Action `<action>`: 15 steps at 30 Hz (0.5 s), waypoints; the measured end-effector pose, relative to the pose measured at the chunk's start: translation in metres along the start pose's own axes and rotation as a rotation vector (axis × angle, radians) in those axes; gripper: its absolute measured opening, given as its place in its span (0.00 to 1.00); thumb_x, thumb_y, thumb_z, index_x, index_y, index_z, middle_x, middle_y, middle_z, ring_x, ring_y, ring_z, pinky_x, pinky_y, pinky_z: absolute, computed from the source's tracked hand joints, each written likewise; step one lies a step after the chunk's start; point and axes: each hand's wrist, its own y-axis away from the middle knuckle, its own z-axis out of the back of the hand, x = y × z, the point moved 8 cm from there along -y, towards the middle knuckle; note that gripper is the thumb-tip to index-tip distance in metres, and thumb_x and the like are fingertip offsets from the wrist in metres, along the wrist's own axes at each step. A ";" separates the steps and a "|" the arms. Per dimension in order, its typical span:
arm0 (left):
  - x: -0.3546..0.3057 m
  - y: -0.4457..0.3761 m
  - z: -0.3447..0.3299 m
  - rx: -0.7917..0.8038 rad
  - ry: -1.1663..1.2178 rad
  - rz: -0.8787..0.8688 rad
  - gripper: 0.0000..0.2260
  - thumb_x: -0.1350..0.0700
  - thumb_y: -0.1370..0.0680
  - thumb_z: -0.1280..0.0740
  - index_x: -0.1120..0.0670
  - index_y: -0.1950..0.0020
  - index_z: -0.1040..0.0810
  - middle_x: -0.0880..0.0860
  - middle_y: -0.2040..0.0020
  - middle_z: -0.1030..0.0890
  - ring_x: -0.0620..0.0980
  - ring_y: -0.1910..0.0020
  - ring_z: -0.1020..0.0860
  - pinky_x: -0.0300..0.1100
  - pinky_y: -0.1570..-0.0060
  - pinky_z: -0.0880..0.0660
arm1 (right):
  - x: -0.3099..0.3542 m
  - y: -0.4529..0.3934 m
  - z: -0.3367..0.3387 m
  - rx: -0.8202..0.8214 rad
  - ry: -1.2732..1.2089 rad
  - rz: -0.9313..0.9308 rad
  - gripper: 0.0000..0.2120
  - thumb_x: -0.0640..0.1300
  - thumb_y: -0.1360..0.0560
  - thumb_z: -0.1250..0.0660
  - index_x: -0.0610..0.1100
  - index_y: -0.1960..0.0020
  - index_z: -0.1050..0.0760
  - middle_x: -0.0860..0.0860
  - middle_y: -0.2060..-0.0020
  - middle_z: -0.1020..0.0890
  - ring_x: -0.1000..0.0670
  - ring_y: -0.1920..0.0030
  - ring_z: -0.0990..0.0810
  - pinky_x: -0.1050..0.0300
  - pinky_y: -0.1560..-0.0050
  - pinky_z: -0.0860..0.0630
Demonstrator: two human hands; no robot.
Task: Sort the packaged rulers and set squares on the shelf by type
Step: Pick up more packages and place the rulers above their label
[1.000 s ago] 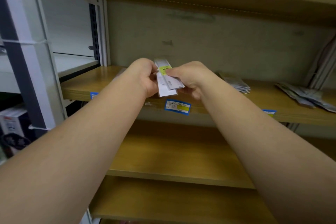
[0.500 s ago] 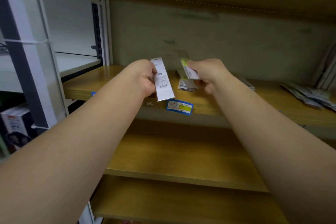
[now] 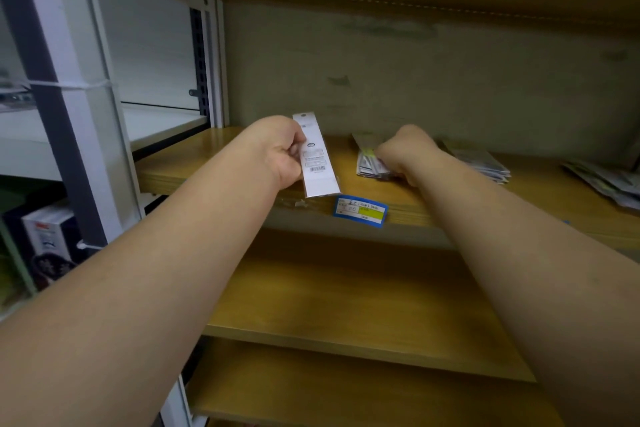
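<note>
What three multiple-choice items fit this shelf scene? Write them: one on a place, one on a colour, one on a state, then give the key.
1. Where does the price tag sit?
A. On the shelf's front edge
B. On the back wall
C. On the white frame

2. What colours is that tag?
A. Red and white
B. Blue border, with white and yellow
C. All green

3. What is the left hand doing?
A. Lying flat on the shelf
B. Hanging with nothing in it
C. Gripping a long white pack, held up above the shelf

Key: 1 A, the tag is stuck to the wooden edge below the hands. 2 B, a blue rim frames white and yellow. 3 C, the fingers close round the pack, barcode side to the camera, while the right hand rests on a pile.
</note>
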 end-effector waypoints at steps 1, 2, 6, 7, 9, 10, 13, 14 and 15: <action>0.000 -0.001 0.000 0.005 0.004 0.000 0.05 0.69 0.17 0.43 0.63 0.49 0.29 0.62 0.52 0.21 0.52 0.43 0.21 0.50 0.36 0.22 | 0.003 0.004 0.001 0.006 0.069 0.021 0.05 0.42 0.24 0.35 0.41 0.54 0.22 0.44 0.57 0.18 0.44 0.56 0.18 0.50 0.57 0.22; 0.000 -0.001 0.000 0.007 0.008 -0.003 0.05 0.69 0.17 0.43 0.63 0.47 0.29 0.62 0.51 0.21 0.52 0.43 0.20 0.50 0.36 0.22 | 0.004 0.006 0.002 0.011 0.115 0.035 0.05 0.42 0.23 0.35 0.41 0.54 0.22 0.44 0.57 0.19 0.45 0.57 0.19 0.52 0.59 0.23; -0.001 -0.002 0.001 -0.011 0.017 -0.011 0.12 0.69 0.18 0.40 0.62 0.35 0.29 0.65 0.45 0.21 0.60 0.44 0.18 0.53 0.37 0.21 | 0.019 0.024 0.020 -0.080 0.047 0.155 0.09 0.48 0.21 0.37 0.43 0.55 0.26 0.46 0.59 0.21 0.44 0.58 0.22 0.55 0.62 0.30; -0.001 -0.002 0.001 -0.015 0.017 -0.009 0.12 0.69 0.19 0.40 0.63 0.35 0.29 0.65 0.44 0.21 0.62 0.45 0.18 0.54 0.37 0.21 | 0.027 0.034 0.025 -0.096 -0.024 0.202 0.10 0.50 0.21 0.37 0.44 0.56 0.25 0.47 0.61 0.21 0.44 0.57 0.21 0.55 0.60 0.29; 0.001 0.000 -0.002 -0.011 0.040 0.009 0.11 0.70 0.19 0.42 0.65 0.37 0.28 0.66 0.45 0.22 0.64 0.42 0.19 0.58 0.37 0.23 | 0.044 0.058 0.029 -0.052 -0.174 0.271 0.13 0.55 0.22 0.35 0.45 0.53 0.21 0.49 0.61 0.18 0.46 0.56 0.18 0.51 0.57 0.22; 0.003 0.001 -0.004 -0.003 0.063 0.028 0.11 0.70 0.19 0.43 0.66 0.38 0.28 0.67 0.44 0.21 0.66 0.40 0.20 0.60 0.36 0.24 | 0.051 0.071 0.026 0.007 -0.215 0.280 0.15 0.57 0.22 0.34 0.45 0.52 0.19 0.49 0.61 0.17 0.47 0.57 0.17 0.49 0.55 0.19; 0.006 -0.002 -0.011 0.019 0.086 0.065 0.10 0.70 0.19 0.47 0.68 0.41 0.29 0.68 0.40 0.22 0.66 0.39 0.21 0.62 0.36 0.25 | 0.061 0.104 0.013 0.167 -0.157 0.315 0.19 0.60 0.27 0.31 0.45 0.55 0.15 0.49 0.65 0.15 0.47 0.63 0.15 0.43 0.55 0.16; 0.007 -0.003 -0.012 0.017 0.084 0.079 0.12 0.69 0.19 0.46 0.68 0.39 0.29 0.67 0.38 0.23 0.64 0.37 0.22 0.60 0.35 0.26 | 0.062 0.109 0.011 0.176 -0.095 0.346 0.19 0.60 0.27 0.31 0.45 0.57 0.15 0.49 0.65 0.14 0.47 0.63 0.14 0.43 0.55 0.16; 0.008 -0.005 -0.013 0.025 0.099 0.090 0.12 0.69 0.19 0.45 0.68 0.38 0.28 0.66 0.34 0.24 0.63 0.34 0.23 0.59 0.32 0.28 | 0.063 0.113 0.010 0.164 -0.039 0.376 0.19 0.60 0.27 0.32 0.45 0.59 0.14 0.48 0.65 0.13 0.47 0.63 0.14 0.44 0.54 0.16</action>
